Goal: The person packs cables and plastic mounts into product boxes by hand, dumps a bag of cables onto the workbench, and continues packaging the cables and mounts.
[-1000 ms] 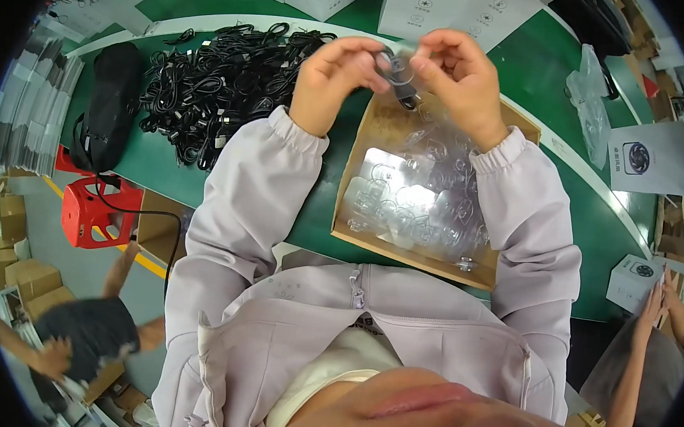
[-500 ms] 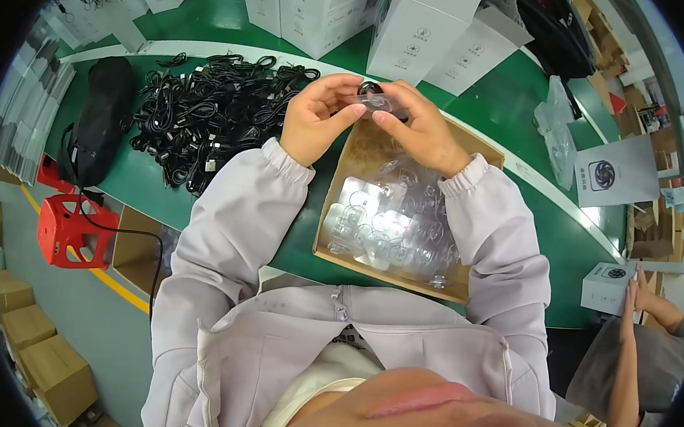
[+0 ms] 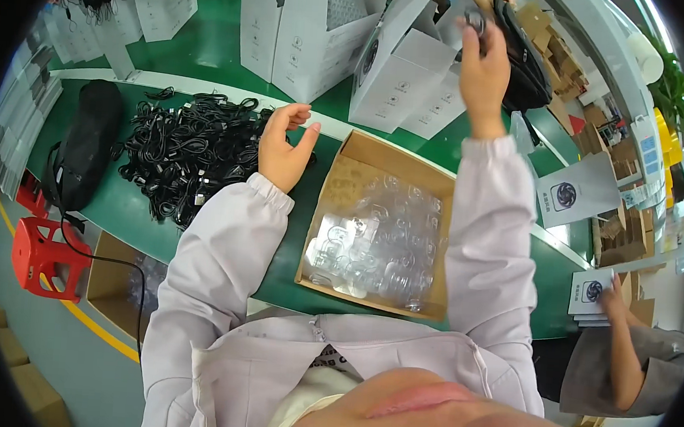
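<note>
My right hand (image 3: 485,77) is raised over the white boxes at the far right of the bench. Between its thumb and fingers is a small clear plastic case with a black cable (image 3: 475,19) in it. My left hand (image 3: 285,148) holds nothing, its thumb apart from its bent fingers. Beside it on the left lies a heap of coiled black cables (image 3: 192,151). Between my forearms stands a shallow cardboard box (image 3: 338,154) of clear plastic cases (image 3: 383,248). Behind my right hand are an open white box (image 3: 406,83) and a black bag (image 3: 519,55).
More open white boxes (image 3: 310,45) stand along the back of the green bench (image 3: 202,65). A black pouch (image 3: 93,140) lies left of the cables. A red stool (image 3: 47,256) is on the floor. At the right, a co-worker's hand (image 3: 613,302) touches a white box (image 3: 587,288).
My hands have parted. The right one has moved up and away to the far right with the plastic case, while the left one has let go and drawn back near the cables.
</note>
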Demonstrator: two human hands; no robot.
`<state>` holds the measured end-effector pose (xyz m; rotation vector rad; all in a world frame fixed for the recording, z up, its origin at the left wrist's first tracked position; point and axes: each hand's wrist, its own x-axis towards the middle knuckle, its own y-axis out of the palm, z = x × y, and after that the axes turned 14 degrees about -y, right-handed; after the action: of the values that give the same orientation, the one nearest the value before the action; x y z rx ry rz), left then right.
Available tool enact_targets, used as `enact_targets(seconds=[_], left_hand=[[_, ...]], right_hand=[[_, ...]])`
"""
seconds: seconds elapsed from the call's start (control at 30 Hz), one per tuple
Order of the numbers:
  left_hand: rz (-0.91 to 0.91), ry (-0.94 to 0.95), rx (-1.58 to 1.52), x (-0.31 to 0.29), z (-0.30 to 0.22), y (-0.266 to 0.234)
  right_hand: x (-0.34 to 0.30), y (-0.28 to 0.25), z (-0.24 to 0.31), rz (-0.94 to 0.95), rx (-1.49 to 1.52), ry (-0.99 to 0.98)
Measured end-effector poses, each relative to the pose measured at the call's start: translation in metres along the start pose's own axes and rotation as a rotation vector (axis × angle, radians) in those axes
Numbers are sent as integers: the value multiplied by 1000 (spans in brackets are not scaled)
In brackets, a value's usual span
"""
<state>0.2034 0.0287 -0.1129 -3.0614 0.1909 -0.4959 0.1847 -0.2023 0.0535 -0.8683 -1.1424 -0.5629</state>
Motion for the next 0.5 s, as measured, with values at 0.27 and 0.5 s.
enact_targets(seconds=[0.27,0.5], left_hand=[[-68,85,164,4,-7,-2],[-75,128,251,7,-1,-1]], right_hand=[[8,-35,-6,759,133,327],[19,-18,-28,1218,-419,33]])
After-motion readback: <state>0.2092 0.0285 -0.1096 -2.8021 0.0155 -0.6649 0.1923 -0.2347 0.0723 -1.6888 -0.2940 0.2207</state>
